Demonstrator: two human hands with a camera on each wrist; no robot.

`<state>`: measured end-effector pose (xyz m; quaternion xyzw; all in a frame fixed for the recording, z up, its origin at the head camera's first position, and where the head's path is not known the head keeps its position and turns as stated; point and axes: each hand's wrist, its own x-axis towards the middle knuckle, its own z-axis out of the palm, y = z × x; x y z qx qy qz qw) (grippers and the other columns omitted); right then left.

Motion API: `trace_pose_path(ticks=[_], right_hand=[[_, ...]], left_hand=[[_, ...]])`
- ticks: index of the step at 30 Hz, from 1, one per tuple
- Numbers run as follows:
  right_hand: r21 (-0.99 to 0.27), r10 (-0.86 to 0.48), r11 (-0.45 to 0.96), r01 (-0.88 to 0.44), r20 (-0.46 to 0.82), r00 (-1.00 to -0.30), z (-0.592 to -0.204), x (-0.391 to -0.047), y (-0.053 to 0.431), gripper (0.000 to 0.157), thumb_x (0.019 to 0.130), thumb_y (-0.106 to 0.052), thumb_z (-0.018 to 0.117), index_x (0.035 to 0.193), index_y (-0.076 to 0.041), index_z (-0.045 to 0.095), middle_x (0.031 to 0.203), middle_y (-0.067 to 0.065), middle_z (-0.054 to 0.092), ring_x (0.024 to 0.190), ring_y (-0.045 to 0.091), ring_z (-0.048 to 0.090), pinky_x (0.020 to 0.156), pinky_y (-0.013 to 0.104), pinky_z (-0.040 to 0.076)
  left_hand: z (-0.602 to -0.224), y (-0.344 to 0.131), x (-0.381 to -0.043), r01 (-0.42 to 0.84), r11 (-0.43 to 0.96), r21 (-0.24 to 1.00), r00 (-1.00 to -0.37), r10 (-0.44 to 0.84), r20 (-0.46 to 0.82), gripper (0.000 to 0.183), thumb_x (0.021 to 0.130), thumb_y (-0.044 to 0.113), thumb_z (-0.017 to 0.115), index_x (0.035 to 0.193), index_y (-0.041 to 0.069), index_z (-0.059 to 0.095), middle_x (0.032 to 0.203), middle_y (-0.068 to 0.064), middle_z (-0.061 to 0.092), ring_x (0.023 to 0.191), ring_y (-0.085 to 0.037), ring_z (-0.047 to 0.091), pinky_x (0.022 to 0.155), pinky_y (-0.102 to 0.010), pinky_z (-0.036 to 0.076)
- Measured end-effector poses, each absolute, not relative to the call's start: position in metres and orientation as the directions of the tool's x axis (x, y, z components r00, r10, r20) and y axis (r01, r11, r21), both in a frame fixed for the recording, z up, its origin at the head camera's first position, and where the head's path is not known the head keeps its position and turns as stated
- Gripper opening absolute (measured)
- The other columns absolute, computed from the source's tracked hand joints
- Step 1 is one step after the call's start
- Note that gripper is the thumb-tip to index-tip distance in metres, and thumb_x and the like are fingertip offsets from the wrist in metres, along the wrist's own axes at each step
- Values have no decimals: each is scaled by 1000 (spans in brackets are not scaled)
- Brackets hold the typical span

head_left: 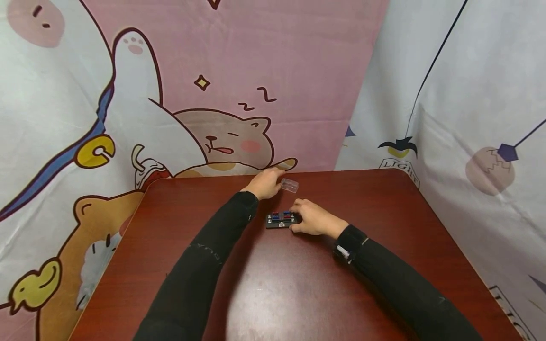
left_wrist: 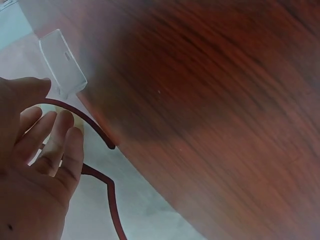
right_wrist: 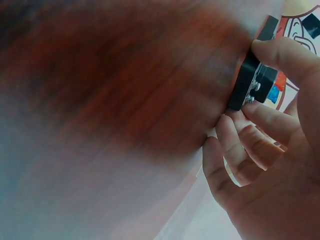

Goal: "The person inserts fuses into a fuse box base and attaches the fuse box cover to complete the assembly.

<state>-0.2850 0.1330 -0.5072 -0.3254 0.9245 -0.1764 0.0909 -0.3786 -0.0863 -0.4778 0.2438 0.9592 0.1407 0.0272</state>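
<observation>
A black fuse block (head_left: 281,219) with red and blue blade fuses and metal screws lies on the table. At its right end my right hand (head_left: 313,218) grips it, thumb on one long side and fingertips on the other. The right wrist view shows the black base of the fuse block (right_wrist: 245,80) between thumb and index finger. Farther back lies a clear plastic cover (head_left: 290,185). My left hand (head_left: 265,183) is just left of it. In the left wrist view the thumb comes close to the clear cover (left_wrist: 62,65), the other fingers are loosely extended; contact is unclear.
The reddish-brown wooden table (head_left: 341,284) has its far edge right behind the left hand. A cartoon-printed cloth (head_left: 315,85) hangs behind and on both sides of it. Dark sleeves cover both forearms.
</observation>
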Motion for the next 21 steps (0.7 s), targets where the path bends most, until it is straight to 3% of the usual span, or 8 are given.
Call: trace_pose_path(ticks=[8, 16, 21], right_hand=[[-361, -641, 723, -589, -34, -767, -509, -286, 134, 58, 96, -37, 84, 142, -3, 71, 131, 8, 66, 128, 29, 63, 112, 49, 54], [-353, -645, 722, -595, -33, -763, -509, -287, 134, 59, 96, -37, 84, 142, -3, 71, 130, 8, 66, 127, 29, 64, 111, 48, 54], [-359, -643, 723, -590, -38, -765, -510, -287, 134, 59, 96, -38, 84, 142, -4, 71, 130, 7, 66, 127, 28, 63, 111, 47, 54]], left_hand=[[-486, -78, -383, 474, 854, 216, -872, 489, -20, 55, 110, 15, 67, 163, 10, 53, 168, -11, 54, 154, -32, 54, 128, -47, 44], [-496, -76, -387, 459, 866, 198, -879, 475, -43, 57, 109, 16, 69, 163, 12, 54, 161, -12, 60, 150, -30, 58, 126, -46, 46], [-495, -77, -388, 449, 873, 191, -884, 465, -48, 47, 108, 15, 69, 155, 13, 63, 151, -10, 65, 140, -28, 64, 120, -45, 51]])
